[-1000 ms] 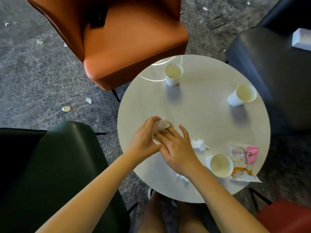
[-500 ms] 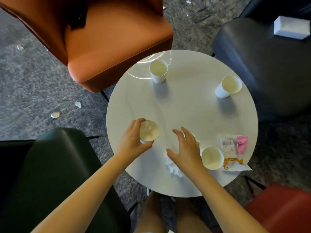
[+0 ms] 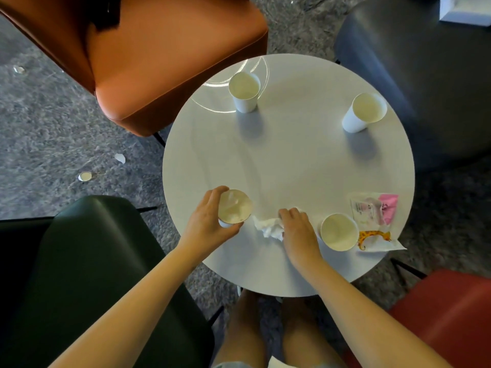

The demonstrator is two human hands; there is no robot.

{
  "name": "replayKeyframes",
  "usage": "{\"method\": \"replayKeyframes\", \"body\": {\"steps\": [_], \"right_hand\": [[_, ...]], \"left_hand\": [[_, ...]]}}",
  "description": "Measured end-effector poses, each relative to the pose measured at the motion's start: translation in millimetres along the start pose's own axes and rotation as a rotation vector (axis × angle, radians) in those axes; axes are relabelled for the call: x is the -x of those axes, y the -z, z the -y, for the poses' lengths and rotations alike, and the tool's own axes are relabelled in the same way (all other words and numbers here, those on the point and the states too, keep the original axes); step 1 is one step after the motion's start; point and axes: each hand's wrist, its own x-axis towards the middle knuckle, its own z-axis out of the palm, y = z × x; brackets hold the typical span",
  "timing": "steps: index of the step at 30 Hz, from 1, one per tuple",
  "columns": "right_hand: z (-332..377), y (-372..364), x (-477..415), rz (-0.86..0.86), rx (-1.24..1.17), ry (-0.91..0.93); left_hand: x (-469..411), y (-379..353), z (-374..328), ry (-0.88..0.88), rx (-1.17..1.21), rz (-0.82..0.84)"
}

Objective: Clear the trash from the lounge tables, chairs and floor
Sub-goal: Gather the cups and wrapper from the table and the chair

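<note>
On the round white table (image 3: 292,160), my left hand (image 3: 207,224) grips a paper cup (image 3: 235,209) with tissue stuffed inside, near the table's left front edge. Just right of it, my right hand (image 3: 297,229) curls its fingers over a crumpled white tissue (image 3: 268,228) lying on the tabletop. Another paper cup (image 3: 338,231) stands right beside that hand. Two more cups stand farther off: a cup at the back (image 3: 244,91) and a cup at the back right (image 3: 364,111). Snack wrappers (image 3: 374,221) lie at the right front edge.
An orange chair (image 3: 159,62) stands at the back left, a dark green chair (image 3: 87,274) front left, a dark grey chair (image 3: 425,75) back right holding a white box (image 3: 465,7), a red seat (image 3: 446,314) front right. Paper scraps (image 3: 85,176) litter the grey carpet at left.
My right hand left the cup after pressing tissue into it, moved right and closed over the crumpled tissue on the table. My left hand kept hold of the cup.
</note>
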Motion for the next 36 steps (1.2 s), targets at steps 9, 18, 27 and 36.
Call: {"method": "replayKeyframes", "body": {"steps": [9, 18, 27, 36], "right_hand": [[38, 50, 7, -0.384, -0.31, 0.18], [55, 60, 20, -0.151, -0.376, 0.291], [40, 70, 23, -0.085, -0.324, 0.304], [-18, 107, 44, -0.551, -0.554, 0.194]], "left_hand": [[2, 0, -19, -0.059, 0.003, 0.062], [-10, -4, -49, -0.147, 0.06, 0.067], [-10, -14, -59, -0.24, 0.006, 0.123], [-37, -27, -95, -0.26, 0.067, 0.089]]}}
